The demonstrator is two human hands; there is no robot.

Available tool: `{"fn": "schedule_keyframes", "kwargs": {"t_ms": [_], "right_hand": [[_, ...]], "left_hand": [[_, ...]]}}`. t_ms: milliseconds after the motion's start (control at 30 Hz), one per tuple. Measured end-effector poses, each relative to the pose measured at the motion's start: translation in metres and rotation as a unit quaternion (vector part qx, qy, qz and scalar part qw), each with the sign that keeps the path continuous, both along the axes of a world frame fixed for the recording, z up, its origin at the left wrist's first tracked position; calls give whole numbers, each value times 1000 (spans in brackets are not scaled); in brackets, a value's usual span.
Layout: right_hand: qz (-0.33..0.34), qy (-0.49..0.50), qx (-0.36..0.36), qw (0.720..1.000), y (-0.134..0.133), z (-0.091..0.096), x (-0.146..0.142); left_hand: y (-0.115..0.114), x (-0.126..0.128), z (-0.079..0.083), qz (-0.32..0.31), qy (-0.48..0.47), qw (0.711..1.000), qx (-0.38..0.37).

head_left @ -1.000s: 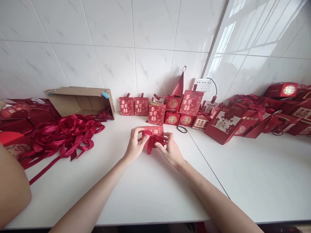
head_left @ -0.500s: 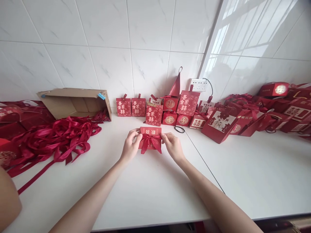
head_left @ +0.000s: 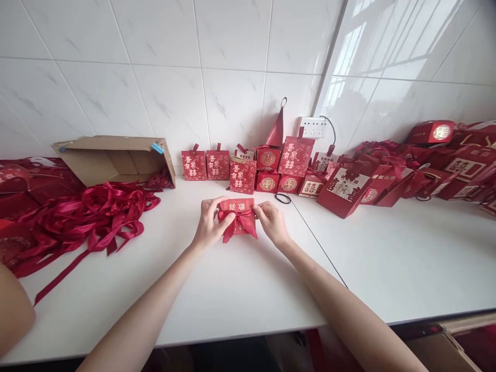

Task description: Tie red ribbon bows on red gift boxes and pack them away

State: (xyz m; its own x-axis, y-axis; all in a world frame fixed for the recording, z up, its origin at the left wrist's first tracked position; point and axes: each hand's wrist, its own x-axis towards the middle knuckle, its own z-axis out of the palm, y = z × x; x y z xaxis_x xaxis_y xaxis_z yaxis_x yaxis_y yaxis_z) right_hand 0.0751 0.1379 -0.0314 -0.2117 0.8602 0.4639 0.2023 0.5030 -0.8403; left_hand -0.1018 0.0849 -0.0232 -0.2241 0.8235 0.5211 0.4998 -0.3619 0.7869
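Observation:
A small red gift box (head_left: 241, 206) with gold characters lies on the white counter (head_left: 232, 294) in front of me. A red ribbon bow (head_left: 240, 225) is tied across its front, tails hanging down. My left hand (head_left: 209, 223) pinches the bow's left loop and holds the box's left side. My right hand (head_left: 271, 222) pinches the bow's right loop at the box's right side. Both hands are closed on the ribbon.
A heap of loose red ribbons (head_left: 85, 217) lies at the left before a tipped cardboard box (head_left: 112, 157). Finished red boxes (head_left: 248, 173) line the tiled wall, with more red bags (head_left: 387, 175) piled right. A black hair tie (head_left: 283, 198) lies nearby. Another person's arm (head_left: 11, 310) shows at lower left.
The bow has been drawn tighter and its loops spread; my fingers shifted from the knot outward to the loops. The view moved slightly, so the box sits a little higher.

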Motion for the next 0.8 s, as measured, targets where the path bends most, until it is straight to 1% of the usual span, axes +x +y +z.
{"fn": "schedule_keyframes", "kwargs": {"t_ms": [67, 100, 167, 233, 267, 333, 367, 400, 433, 467, 500, 533, 567, 600, 633, 667, 733, 800], "right_hand": [[16, 6, -9, 1000, -1, 0, -1], [25, 10, -16, 1000, -1, -1, -3], [46, 18, -31, 998, -1, -1, -5], [62, 46, -70, 995, -1, 0, -6], [57, 69, -92, 992, -1, 1, -5], [15, 109, -114, 987, -3, 6, -1], [-10, 112, -99, 989, -5, 9, 2], [-24, 96, -65, 993, -8, 11, 5], [-17, 64, -20, 998, -12, 14, 8], [13, 19, 26, 999, -16, 15, 10], [58, -34, 68, 995, -21, 15, 11], [105, -87, 100, 986, -25, 14, 9], [147, -132, 118, 973, -30, 11, 5], [178, -164, 118, 963, -35, 8, 0], [202, -179, 102, 957, -39, 4, -6], [221, -179, 70, 956, -42, -1, -13], [253, -146, -32, 956, -47, -9, -25], [271, -98, -144, 947, -49, -15, -33]], "left_hand": [[0, -1, 1, 16, 21, 1000, 13], [1, -1, 0, 15, 17, 1000, 20], [3, -2, -1, -2, -11, 1000, 23], [5, -3, -3, -24, -44, 999, 6], [5, -3, -3, -33, -58, 998, -7], [5, -2, -3, -43, -75, 996, -29], [5, -2, -3, -42, -79, 995, -36], [5, -2, -3, -38, -83, 995, -39], [5, -2, -2, -29, -88, 995, -41], [5, -3, -2, -20, -93, 995, -41], [5, -3, -1, -12, -99, 994, -39], [6, -4, -1, -4, -105, 994, -35], [6, -5, -2, 3, -108, 994, -28], [7, -6, -2, 8, -105, 994, -19], [7, -6, -3, 12, -96, 995, -11], [7, -6, -3, 16, -81, 997, -4], [5, -5, -4, 20, -38, 999, 9], [4, -3, -3, 21, 15, 999, 23]]}}
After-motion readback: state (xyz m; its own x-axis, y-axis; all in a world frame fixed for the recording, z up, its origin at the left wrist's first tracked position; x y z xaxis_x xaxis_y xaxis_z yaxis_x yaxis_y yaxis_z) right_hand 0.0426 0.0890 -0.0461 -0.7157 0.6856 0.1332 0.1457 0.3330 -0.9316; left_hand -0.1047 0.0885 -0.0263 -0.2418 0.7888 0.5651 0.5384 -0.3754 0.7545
